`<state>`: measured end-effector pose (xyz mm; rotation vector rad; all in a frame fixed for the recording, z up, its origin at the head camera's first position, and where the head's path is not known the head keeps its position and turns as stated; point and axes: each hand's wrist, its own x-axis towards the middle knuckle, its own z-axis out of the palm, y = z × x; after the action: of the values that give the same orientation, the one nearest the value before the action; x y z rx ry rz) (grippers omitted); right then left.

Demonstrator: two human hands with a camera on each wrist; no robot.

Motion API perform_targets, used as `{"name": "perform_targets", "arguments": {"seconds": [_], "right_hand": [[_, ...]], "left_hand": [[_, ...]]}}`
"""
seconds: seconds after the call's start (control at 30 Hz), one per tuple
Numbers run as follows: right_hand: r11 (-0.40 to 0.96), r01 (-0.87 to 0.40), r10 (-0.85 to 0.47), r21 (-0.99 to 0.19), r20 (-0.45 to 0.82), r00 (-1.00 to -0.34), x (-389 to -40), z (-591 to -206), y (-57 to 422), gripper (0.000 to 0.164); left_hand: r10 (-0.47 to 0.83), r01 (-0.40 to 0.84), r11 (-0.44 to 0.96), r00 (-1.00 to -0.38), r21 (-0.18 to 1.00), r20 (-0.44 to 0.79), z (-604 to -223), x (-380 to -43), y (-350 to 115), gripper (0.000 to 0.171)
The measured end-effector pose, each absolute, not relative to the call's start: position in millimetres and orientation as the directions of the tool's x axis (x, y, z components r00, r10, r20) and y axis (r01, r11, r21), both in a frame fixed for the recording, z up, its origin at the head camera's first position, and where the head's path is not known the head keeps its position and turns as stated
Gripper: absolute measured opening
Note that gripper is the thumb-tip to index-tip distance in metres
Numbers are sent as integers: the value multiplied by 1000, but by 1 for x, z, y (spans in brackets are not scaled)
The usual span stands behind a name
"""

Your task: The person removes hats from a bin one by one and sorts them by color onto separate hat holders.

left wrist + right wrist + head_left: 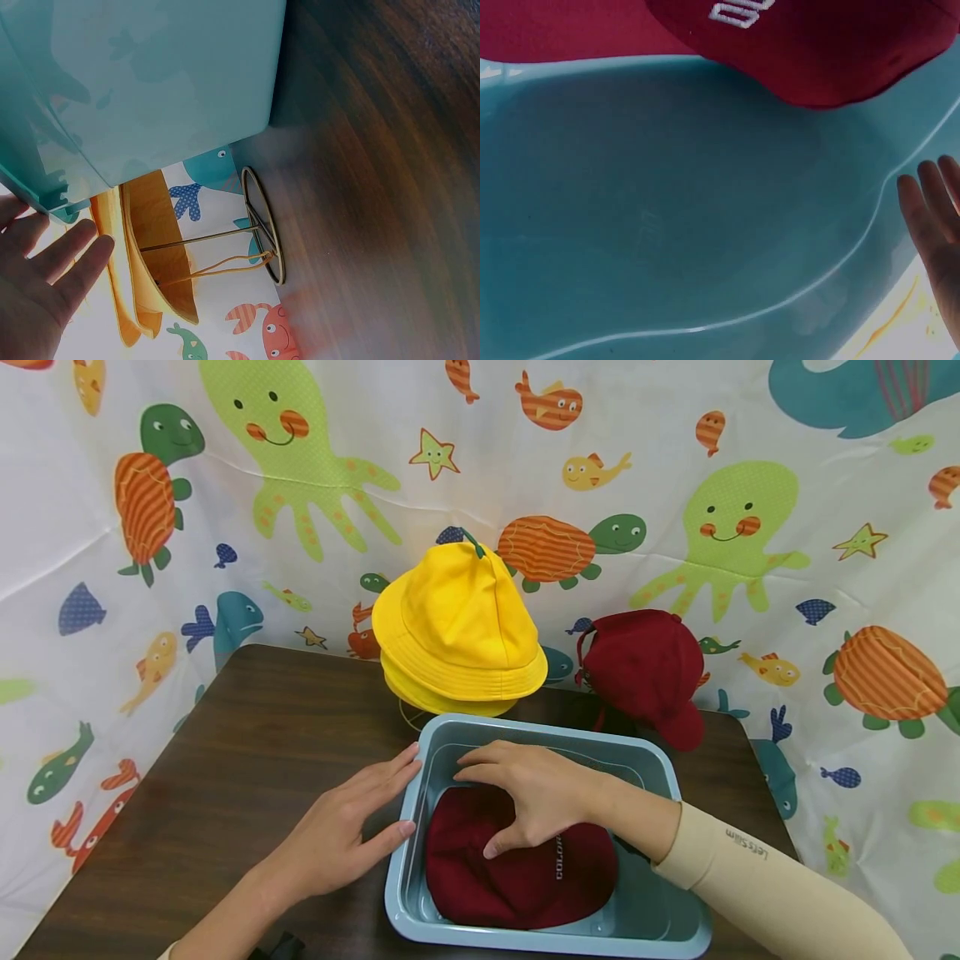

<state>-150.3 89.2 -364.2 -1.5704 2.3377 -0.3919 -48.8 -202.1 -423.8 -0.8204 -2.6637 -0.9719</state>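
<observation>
A light-blue plastic basin stands on the dark wooden table. Inside it lies a dark-red cap with white lettering; its front also shows at the top of the right wrist view. My left hand is at the basin's left rim, fingers extended, fingertips right at the edge. Over the cap, inside the basin, my right hand is spread with thumb and fingers apart and nothing between them. In the right wrist view its fingers overlap the basin wall.
Behind the basin, stacked yellow bucket hats sit on a wire stand. Another dark-red cap is at the back right. A sea-animal patterned curtain hangs behind the table. A small black object is near the front edge.
</observation>
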Motion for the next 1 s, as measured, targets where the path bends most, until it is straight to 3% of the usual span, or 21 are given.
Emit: {"name": "perform_targets", "arguments": {"seconds": [0.6,1.0], "right_hand": [[378,-832,-924,-406,-216,-315,-145,-380,87,76],[409,-811,-908,-418,-279,-314,-145,-387,85,60]], "left_hand": [[438,554,635,-832,538,340,-424,-50,-200,73],[433,552,640,-834,535,342,-423,-49,-200,74]]}}
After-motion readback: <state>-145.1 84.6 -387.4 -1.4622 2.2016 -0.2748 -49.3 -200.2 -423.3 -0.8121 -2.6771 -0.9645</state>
